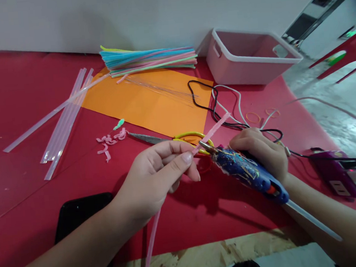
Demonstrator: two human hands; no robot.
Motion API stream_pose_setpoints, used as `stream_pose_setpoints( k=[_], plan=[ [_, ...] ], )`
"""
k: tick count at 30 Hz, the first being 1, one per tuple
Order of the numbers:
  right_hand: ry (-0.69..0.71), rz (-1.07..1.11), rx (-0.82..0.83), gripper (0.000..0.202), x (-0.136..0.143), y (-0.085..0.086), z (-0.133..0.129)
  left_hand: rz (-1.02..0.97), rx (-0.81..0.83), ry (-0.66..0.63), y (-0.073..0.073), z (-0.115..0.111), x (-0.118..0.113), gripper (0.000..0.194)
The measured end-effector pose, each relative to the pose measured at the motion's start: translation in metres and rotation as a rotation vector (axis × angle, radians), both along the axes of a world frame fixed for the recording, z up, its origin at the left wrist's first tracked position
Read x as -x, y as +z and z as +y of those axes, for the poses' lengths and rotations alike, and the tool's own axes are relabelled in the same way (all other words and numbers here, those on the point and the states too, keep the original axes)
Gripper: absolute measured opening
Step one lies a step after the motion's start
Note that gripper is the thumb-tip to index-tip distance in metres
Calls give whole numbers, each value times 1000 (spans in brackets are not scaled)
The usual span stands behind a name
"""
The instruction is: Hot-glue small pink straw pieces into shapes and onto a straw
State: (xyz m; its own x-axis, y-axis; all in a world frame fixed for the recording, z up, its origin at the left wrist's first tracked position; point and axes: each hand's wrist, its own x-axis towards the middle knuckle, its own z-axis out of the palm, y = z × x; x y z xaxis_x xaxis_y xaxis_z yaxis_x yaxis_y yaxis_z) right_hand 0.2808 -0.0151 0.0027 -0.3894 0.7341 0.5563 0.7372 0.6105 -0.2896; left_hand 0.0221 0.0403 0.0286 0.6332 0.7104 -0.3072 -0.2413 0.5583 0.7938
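Left hand (156, 175) pinches a pink straw (212, 131) between thumb and forefinger, fingers narrowed on it just short of the glue gun's nozzle. Straw runs from below the wrist, off the near desk edge, up through the grip and on past the nozzle toward the cables.

Right hand (260, 151) wrapped around the blue glue gun (250, 173), held over the red desk (22, 101); metal tip touching or just beside the straw. Clear glue stick juts from the gun's rear.

Handling, as a judgement: straw looks very light, thin-walled, easily kinked or crushed, a bit slick; best taken close to the working point with a gentle pinch, as now. Hot tip likely to soften it. Gun is rigid, heavier, held by its handle.

Around: yellow-handled scissors (166, 138) under the hands, pink straw clippings (110, 140) to the left, orange paper sheet (150, 100), bundle of coloured straws (149, 58) at the far edge, clear glue sticks (64, 118) far left, white tub (252, 56), black and white cables (219, 105), purple power strip (340, 173) at right.
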Motion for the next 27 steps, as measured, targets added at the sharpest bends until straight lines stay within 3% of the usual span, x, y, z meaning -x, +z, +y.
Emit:
stream_pose_setpoints(
  k=[15,27],
  plan=[
    [-81,114,-49,9,11,-3,0,35,7,25,1,0,-2,4],
    [-111,130,-49,6,13,-1,-1,70,-35,36,1,-1,1,12]
  ],
)
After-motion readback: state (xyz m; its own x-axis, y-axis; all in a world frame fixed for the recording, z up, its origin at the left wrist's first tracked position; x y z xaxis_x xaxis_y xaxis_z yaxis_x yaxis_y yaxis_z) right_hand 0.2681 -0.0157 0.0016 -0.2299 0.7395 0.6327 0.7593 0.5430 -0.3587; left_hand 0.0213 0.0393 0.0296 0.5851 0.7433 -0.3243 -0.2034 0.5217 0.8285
